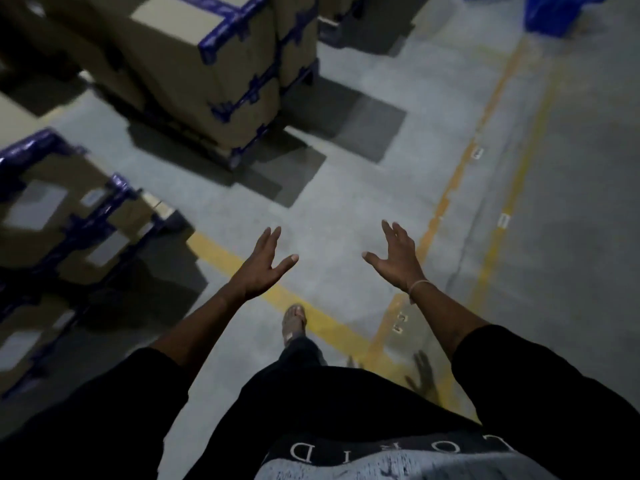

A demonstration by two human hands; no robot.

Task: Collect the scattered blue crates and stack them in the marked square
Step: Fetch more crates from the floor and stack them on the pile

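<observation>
1. A blue crate, blurred and cut off by the frame edge, sits on the grey concrete floor at about one o'clock, far from the person and well apart from both hands.
2. The person's left hand reaches forward at about eleven o'clock of the body, fingers straight and spread, thumb out to the right, holding nothing.
3. The right hand reaches forward at about one o'clock, fingers likewise straight and splayed, thumb pointing left toward the other hand; it holds nothing. A thin bracelet circles its wrist.
4. The two hands hover apart over the floor, palms angled inward, with bare concrete between them.
5. A yellow floor line runs from nine o'clock under the left forearm toward five o'clock, meeting two more yellow lines that run off toward one o'clock.
6. One sandalled foot steps on the floor just beside the yellow line, at six o'clock below the hands.
7. Stacked cardboard boxes with blue corner frames stand at eleven o'clock; a second such stack stands at nine o'clock.
8. The person wears black sleeves and dark clothing with pale lettering at the bottom edge.
</observation>
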